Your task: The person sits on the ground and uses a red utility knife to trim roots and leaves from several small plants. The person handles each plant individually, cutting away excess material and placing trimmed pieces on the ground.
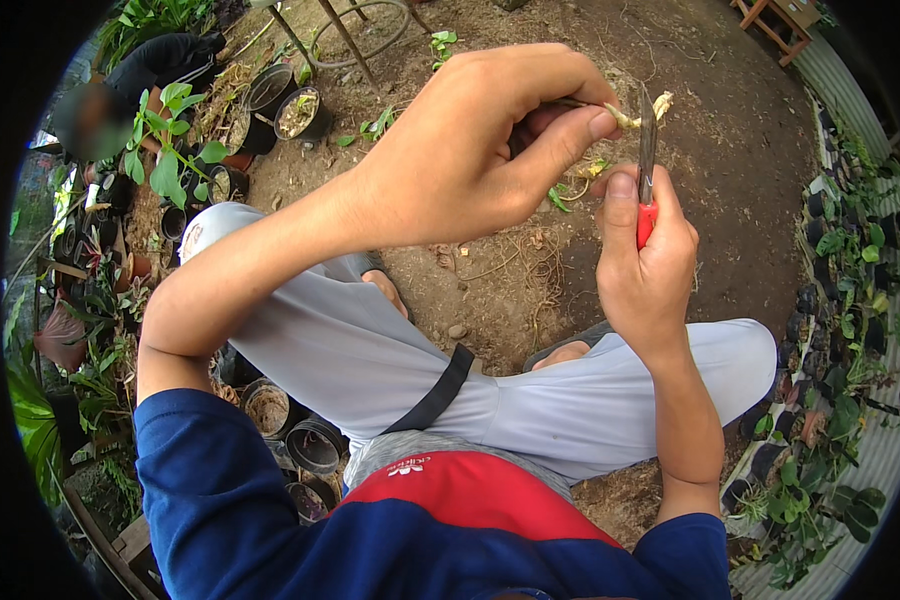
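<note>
My left hand is raised in the upper middle, thumb and fingers pinching a thin pale root-like piece. Its frayed whitish end sticks out to the right, past the blade. In my right hand, just below and to the right, is a knife with a red handle, held upright. The blade crosses the pale piece; whether it has cut into it I cannot tell. My right thumb lies along the lower blade near the handle. The rest of the pale piece is hidden behind my left fingers.
Below my hands is bare soil with dry roots and scattered leaves. Black plant pots and a leafy plant stand at the left, where another person bends down. Potted seedlings line the right edge, and a wooden stool stands far right.
</note>
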A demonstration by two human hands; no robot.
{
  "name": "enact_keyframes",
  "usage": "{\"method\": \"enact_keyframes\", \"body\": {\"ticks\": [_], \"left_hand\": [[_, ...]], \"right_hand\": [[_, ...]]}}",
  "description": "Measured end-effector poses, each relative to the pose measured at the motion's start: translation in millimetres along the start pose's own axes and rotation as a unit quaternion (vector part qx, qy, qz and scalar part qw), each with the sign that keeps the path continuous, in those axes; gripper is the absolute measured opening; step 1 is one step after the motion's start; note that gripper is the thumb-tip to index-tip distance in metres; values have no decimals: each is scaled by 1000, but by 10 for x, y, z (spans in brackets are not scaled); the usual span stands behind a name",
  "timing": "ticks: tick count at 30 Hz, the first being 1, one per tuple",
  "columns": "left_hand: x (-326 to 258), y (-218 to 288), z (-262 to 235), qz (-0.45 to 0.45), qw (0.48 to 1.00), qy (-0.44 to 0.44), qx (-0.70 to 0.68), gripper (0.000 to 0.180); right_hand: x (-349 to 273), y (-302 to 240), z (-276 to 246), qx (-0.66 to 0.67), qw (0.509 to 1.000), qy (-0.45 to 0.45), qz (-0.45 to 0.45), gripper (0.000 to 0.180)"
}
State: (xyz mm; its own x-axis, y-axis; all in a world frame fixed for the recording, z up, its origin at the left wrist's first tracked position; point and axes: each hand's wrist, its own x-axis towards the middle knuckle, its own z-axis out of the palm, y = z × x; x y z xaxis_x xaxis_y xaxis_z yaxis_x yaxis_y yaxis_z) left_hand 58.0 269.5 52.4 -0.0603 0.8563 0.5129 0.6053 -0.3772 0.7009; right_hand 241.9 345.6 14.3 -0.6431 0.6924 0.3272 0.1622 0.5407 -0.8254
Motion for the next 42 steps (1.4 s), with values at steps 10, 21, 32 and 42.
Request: {"method": "enact_keyframes", "body": {"ticks": [10,21,32,42], "left_hand": [[-24,-46,35,1,1000,-14,-13,13],[20,-83,16,-33,998,-28,-34,16],[28,0,17,-170,970,-17,-176,19],[10,38,0,-165,972,-67,-152,19]], "right_hand": [[38,43,59,40,999,1,10,20],[109,39,40,73,996,-26,32,24],[113,80,72,62,998,-22,17,17],[103,63,31,91,995,-38,25,22]]}}
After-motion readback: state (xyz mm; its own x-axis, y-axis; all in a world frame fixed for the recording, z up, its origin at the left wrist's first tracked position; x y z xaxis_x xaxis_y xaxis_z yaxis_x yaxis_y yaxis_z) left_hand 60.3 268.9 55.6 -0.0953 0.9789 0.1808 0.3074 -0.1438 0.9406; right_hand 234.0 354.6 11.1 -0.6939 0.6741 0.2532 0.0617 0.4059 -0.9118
